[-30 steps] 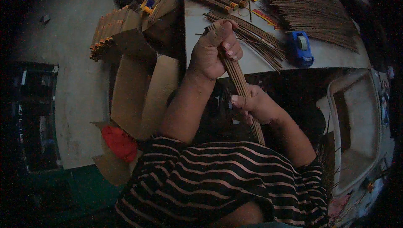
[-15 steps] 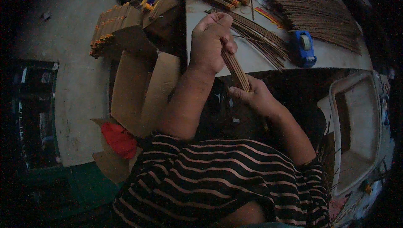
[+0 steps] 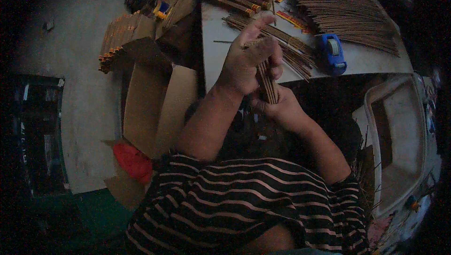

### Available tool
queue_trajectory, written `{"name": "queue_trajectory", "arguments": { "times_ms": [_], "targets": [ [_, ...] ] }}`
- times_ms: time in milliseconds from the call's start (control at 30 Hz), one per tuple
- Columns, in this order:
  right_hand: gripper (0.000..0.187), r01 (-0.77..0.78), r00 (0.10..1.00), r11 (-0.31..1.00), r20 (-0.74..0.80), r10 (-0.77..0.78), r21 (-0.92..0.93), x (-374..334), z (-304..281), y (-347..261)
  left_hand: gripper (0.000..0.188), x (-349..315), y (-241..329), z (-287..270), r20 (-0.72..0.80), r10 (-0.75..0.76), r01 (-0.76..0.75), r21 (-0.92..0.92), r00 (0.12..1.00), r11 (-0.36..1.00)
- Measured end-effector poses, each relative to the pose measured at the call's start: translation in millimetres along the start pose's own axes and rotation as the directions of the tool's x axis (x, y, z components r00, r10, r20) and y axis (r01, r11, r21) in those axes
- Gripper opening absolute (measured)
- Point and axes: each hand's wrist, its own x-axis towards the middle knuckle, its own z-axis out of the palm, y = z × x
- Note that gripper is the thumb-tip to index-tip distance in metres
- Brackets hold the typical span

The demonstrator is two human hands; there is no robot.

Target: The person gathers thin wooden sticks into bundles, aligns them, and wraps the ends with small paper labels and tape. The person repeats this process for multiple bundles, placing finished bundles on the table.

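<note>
A small bundle of brown incense sticks (image 3: 268, 86) is held between my hands, just off the table's front edge. My left hand (image 3: 249, 62) is closed around its upper part, with one finger stretched up and away. Lower down, my right hand (image 3: 283, 107) grips the bundle's near end between thumb and fingers. The far tips are mostly hidden by my left palm. Just beyond my left hand, loose incense sticks (image 3: 298, 50) lie on the white table (image 3: 213, 64). To their right stands a blue tape dispenser (image 3: 333, 53).
A large spread of incense sticks (image 3: 343, 13) covers the table's far right, near wrapped bundles (image 3: 230, 1). On the left are an open cardboard box (image 3: 145, 107), stacked wrapped rolls (image 3: 120, 39) and a red cloth-like item (image 3: 133, 162). A pale plastic tub (image 3: 413, 133) sits at right.
My left hand has shifted slightly right and down along the bundle, and one finger has straightened upward. The bundle stands more upright. A single stick now shows left of my left hand.
</note>
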Motion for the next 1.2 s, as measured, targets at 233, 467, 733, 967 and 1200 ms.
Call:
{"name": "queue_trajectory", "arguments": {
  "times_ms": [233, 467, 733, 967, 1200],
  "targets": [
    [0.028, -0.027, 0.991, 0.981, -0.133, 0.001, -0.193, -3, 0, 11, 0.051, -29, -37, 13, -0.278, 0.175, 0.012, 0.562, 0.945, 0.827],
    [0.035, 0.049, 0.986, 0.996, -0.157, -0.061, -0.080, -3, 2, 16, 0.022, -23, -28, 28, -0.446, 0.052, 0.122, 0.353, 0.893, 0.928],
    [0.039, 0.157, 0.959, 0.982, -0.224, -0.177, -0.105, 1, 7, 27, 0.020, -19, -33, 25, -0.495, 0.019, 0.131, 0.266, 0.868, 0.955],
    [0.046, 0.145, 0.978, 0.985, -0.134, -0.158, -0.097, -3, 5, 24, 0.020, -27, -32, 23, -0.394, 0.053, 0.079, 0.312, 0.917, 0.947],
    [0.052, 0.247, 0.959, 0.941, -0.083, -0.272, -0.230, -5, 19, 31, 0.025, -47, -26, 36, -0.449, 0.193, 0.100, 0.551, 0.873, 0.829]
  ]
}}
